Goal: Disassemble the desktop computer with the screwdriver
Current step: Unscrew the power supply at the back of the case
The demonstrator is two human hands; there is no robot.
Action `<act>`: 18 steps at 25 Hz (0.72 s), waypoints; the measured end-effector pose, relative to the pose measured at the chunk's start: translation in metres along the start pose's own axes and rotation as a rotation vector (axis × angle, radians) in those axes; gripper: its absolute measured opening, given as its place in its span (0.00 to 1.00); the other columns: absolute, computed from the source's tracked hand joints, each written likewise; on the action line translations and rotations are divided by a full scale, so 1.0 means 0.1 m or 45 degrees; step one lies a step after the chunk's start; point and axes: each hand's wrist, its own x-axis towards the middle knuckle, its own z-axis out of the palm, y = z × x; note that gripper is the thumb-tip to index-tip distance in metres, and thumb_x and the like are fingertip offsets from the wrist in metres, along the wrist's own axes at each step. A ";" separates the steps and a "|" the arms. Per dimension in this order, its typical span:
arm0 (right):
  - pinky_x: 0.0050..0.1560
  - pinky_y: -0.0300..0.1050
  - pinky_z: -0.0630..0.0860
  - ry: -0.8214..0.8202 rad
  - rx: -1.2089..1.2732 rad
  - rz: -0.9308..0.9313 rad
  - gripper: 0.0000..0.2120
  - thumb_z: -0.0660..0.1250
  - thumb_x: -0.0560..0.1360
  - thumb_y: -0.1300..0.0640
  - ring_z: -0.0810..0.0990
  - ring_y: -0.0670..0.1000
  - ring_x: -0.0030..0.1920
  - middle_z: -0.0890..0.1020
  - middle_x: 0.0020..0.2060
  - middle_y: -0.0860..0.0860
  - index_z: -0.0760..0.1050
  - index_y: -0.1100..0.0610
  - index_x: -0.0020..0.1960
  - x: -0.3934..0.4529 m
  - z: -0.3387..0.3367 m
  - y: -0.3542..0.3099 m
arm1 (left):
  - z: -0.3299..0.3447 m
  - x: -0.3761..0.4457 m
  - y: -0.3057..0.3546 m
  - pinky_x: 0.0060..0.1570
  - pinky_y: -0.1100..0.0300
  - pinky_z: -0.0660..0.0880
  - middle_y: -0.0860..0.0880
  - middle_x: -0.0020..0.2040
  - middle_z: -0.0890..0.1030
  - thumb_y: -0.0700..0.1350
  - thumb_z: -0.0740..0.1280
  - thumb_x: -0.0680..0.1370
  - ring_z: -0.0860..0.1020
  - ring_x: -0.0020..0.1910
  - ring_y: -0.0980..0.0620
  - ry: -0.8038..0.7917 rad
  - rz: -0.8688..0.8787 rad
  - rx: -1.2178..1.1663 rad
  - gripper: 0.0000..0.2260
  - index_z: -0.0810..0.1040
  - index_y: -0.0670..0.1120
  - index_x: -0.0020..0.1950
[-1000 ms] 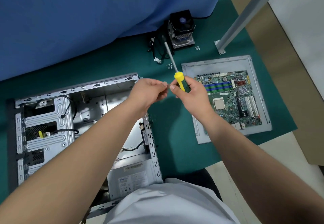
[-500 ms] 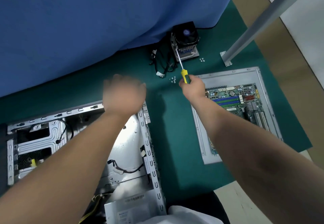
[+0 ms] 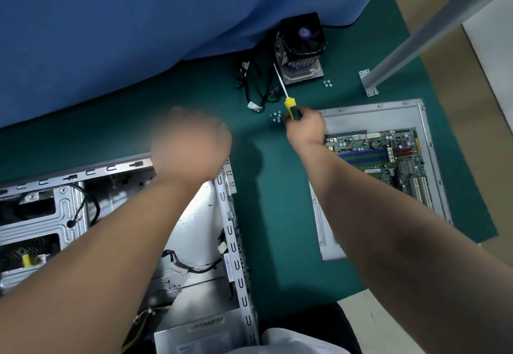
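The opened computer case [image 3: 116,215] is laid at the lower left of the green mat [image 3: 272,215], a bare strip of mat being left between it and the motherboard tray [image 3: 372,115]. The blurred left hand [image 3: 191,145] is seen over the case's far edge; its grip cannot be told. The yellow-handled screwdriver [image 3: 289,105] is gripped by the right hand [image 3: 306,126] just beside a cluster of loose screws [image 3: 276,116], its shaft pointed at the cooler [image 3: 301,45].

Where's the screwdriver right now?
Head view, upper middle: the screwdriver is in the right hand, beside the loose screws, its tip toward the cooler.
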 end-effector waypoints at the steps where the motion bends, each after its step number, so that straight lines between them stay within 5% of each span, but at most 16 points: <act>1: 0.40 0.43 0.67 -0.008 -0.007 -0.009 0.05 0.68 0.78 0.52 0.76 0.59 0.43 0.82 0.44 0.57 0.82 0.51 0.47 -0.01 0.00 0.00 | 0.00 0.00 0.00 0.54 0.48 0.66 0.50 0.49 0.85 0.56 0.55 0.79 0.75 0.56 0.42 0.003 0.000 0.000 0.19 0.85 0.52 0.49; 9: 0.40 0.46 0.67 0.007 0.119 -0.091 0.11 0.69 0.79 0.48 0.76 0.56 0.40 0.76 0.36 0.50 0.75 0.55 0.52 -0.44 -0.29 0.16 | -0.02 0.00 0.01 0.54 0.48 0.67 0.51 0.48 0.85 0.59 0.54 0.79 0.75 0.56 0.44 -0.019 0.018 -0.034 0.21 0.85 0.52 0.50; 13: 0.42 0.49 0.73 -0.024 0.053 -0.005 0.12 0.64 0.82 0.47 0.79 0.58 0.43 0.81 0.45 0.54 0.70 0.55 0.57 -0.95 -0.45 0.49 | -0.12 -0.06 0.00 0.59 0.49 0.65 0.55 0.54 0.85 0.61 0.56 0.79 0.74 0.62 0.47 -0.015 0.138 -0.163 0.19 0.84 0.55 0.55; 18: 0.62 0.55 0.75 0.021 -0.238 0.117 0.19 0.63 0.83 0.50 0.76 0.62 0.61 0.77 0.61 0.60 0.73 0.61 0.67 -1.33 -0.62 0.85 | -0.24 -0.41 -0.18 0.65 0.46 0.64 0.52 0.63 0.80 0.56 0.61 0.79 0.69 0.68 0.43 0.038 0.222 -0.633 0.16 0.80 0.50 0.61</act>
